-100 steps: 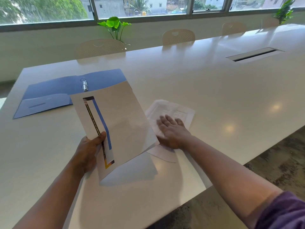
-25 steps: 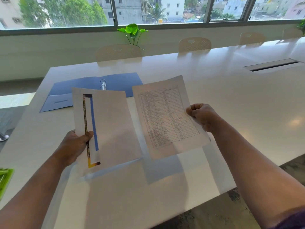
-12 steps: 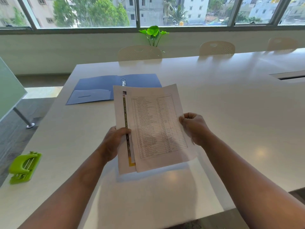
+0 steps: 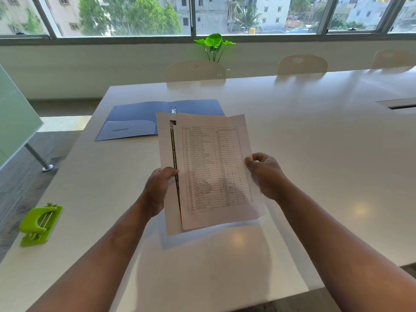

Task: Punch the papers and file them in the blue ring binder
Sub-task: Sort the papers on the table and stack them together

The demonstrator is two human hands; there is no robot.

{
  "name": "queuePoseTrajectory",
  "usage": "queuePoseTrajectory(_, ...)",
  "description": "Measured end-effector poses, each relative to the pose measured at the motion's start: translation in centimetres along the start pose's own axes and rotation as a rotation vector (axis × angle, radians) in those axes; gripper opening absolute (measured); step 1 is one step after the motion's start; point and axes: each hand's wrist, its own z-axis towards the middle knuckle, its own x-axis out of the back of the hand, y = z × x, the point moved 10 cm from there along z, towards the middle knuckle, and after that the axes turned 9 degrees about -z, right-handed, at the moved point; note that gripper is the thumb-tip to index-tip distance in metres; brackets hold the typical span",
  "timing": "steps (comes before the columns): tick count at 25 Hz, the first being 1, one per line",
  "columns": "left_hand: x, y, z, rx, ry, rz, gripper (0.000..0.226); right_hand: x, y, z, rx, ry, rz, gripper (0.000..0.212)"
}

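I hold a small stack of papers [image 4: 211, 170] upright above the white table [image 4: 315, 154]. The top sheet carries a printed table; a sheet with a dark vertical stripe shows behind it at the left. My left hand [image 4: 158, 190] grips the stack's left edge, thumb on the front. My right hand [image 4: 264, 174] pinches the right edge. The blue ring binder [image 4: 139, 119] lies open flat beyond the papers, its metal ring [image 4: 172, 108] standing just above the stack's top edge. A green hole punch [image 4: 40, 225] sits at the table's near left edge.
Beige chairs [image 4: 195, 70] line the far side of the table under the windows, with a green plant [image 4: 215, 45] behind. A cable slot [image 4: 398, 103] is set into the table at far right. A frosted panel on a metal leg [image 4: 36, 156] stands left of the table.
The two sheets, held apart a second ago, have come together into one stack, the printed table on top. Both hands now hold its edges. The view has shifted left, showing the hole punch.
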Motion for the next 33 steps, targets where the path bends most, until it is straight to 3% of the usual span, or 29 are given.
queuePoseTrajectory(4, -1.1, 0.7, -0.3, -0.089, -0.088, 0.064, 0.039, -1.2, 0.3, -0.3, 0.006, -0.065, 0.018, 0.012)
queuePoseTrajectory(6, -1.0, 0.9, -0.4, -0.122, -0.058, 0.122, 0.04, -2.0, -0.1, -0.6, 0.045, -0.091, 0.095, 0.01)
queuePoseTrajectory(10, -0.3, 1.5, -0.2, -0.149, -0.007, 0.189, 0.035, -3.5, -1.5, -1.7, 0.092, -0.252, 0.228, 0.036)
queuePoseTrajectory(14, -1.0, 3.6, -0.8, -0.218, -0.046, 0.205, 0.029, -4.8, -3.4, -2.7, 0.166, -0.41, 0.148, 0.042)
queuePoseTrajectory(18, -1.4, 7.7, -2.2, -0.397, 0.01, 0.162, 0.017, -4.7, -7.2, -3.6, 0.322, -0.35, 0.19, 0.038)
queuePoseTrajectory(21, -1.0, 9.3, -2.7, -0.464, 0.063, 0.075, 0.025, -4.8, -8.4, -3.9, 0.382, -0.338, 0.16, 0.034)
queuePoseTrajectory(33, -1.1, 7.4, -2.7, -0.404, 0.024, 0.067, 0.023, -5.9, -5.9, -4.6, 0.349, -0.281, -0.115, 0.035)
